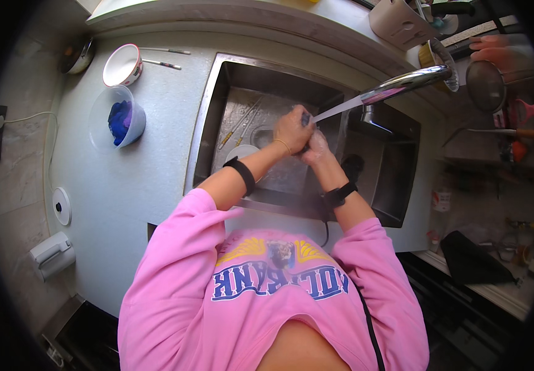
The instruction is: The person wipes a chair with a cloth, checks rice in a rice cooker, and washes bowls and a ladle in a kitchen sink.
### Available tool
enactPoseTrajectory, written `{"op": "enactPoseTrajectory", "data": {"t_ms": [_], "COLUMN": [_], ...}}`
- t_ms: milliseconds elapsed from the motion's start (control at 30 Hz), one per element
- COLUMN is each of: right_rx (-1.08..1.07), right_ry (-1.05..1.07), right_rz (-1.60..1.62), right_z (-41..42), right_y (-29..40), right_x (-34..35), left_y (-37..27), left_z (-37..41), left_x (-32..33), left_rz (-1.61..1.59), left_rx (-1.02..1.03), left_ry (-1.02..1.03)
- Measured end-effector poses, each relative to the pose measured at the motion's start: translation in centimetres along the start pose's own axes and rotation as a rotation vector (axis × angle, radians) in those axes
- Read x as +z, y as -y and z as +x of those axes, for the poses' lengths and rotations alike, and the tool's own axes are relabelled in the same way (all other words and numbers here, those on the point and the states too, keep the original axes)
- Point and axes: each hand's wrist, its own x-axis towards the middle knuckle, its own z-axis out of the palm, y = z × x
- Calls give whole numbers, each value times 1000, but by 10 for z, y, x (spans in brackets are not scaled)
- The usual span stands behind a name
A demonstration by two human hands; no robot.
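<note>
Water runs from a chrome faucet [403, 85] onto my two hands, held together over the left basin of a steel double sink [211, 99]. My left hand [291, 126] is closed around a small dark item [305, 119], perhaps cloth; what it is cannot be told. My right hand [317, 147] presses against the underside of the left, wet, its fingers partly hidden. Below them in the basin lie chopsticks [239, 126] and a pale round dish [241, 152], partly behind my left forearm. The drain shows beside my left hand.
On the left counter stand a clear plastic tub [139, 123] with blue and purple cloth [119, 121], a white bowl [121, 65] and chopsticks [162, 64]. A lidded pot [78, 56] is behind them. Farther right, a strainer [486, 86] and pink gloves [494, 51] hang.
</note>
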Motion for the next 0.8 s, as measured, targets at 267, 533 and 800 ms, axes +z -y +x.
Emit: {"op": "enactPoseTrajectory", "data": {"t_ms": [267, 533, 800], "right_rx": [-66, -341, 151], "right_ry": [-107, -145, -57], "right_rz": [-155, 112, -92], "right_z": [-78, -93, -84], "right_y": [69, 188, 76], "right_x": [-18, -28, -19], "left_y": [23, -8, -32], "left_z": [25, 26, 2], "left_x": [-11, 0, -32], "left_rz": [262, 52, -458], "left_rx": [34, 180, 182], "left_ry": [291, 209, 287]}}
